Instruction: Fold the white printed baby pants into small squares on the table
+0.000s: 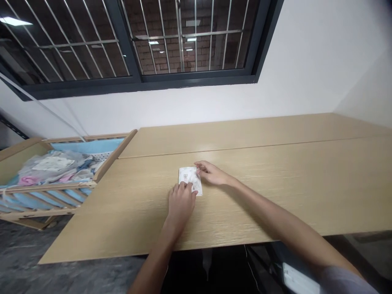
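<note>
A small white folded cloth (190,176) with faint printed figures lies flat on the light wooden table (275,175). My left hand (181,200) rests over its lower left part, fingertips pressing on it and fingers close together. At the upper right edge of the cloth is my right hand (210,172), with thumb and fingers pinched on the cloth's corner. The fingers cover part of the lower edge and the right corner.
Left of the table stands a wooden crib (114,157) with blue lining, holding a pile of clothes and plastic bags (55,165). A white wall (183,104) and a barred window (196,45) rise behind the table.
</note>
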The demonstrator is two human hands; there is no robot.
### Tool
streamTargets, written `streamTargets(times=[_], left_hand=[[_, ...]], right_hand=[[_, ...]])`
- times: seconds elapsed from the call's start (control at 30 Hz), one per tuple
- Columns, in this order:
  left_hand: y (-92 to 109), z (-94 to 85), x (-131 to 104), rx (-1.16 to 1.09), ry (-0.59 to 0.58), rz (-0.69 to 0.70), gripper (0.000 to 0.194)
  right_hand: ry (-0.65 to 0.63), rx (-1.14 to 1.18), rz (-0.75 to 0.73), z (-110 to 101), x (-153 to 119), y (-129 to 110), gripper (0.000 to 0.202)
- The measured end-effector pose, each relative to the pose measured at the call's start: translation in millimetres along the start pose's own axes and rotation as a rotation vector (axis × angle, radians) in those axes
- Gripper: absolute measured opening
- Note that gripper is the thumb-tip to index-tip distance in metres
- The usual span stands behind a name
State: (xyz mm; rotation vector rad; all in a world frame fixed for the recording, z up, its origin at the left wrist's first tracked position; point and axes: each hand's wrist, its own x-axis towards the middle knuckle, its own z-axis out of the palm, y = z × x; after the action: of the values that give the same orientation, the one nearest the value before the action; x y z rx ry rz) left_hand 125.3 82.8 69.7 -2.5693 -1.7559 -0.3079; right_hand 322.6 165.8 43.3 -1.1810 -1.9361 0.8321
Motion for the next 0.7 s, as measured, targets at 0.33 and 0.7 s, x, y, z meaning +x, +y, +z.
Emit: streamTargets(times=[0.33,0.7], left_hand=[[1,-4.9,8,-0.051,-0.056,0.013,0.024],[-49,-88.6,-59,-0.61,0.239,-0.05,0.029]], right_hand=[[0.135,0.076,0.164,23,6,-8,0.029],[0.17,0.52,0.248,52,-43,-141,0.017]])
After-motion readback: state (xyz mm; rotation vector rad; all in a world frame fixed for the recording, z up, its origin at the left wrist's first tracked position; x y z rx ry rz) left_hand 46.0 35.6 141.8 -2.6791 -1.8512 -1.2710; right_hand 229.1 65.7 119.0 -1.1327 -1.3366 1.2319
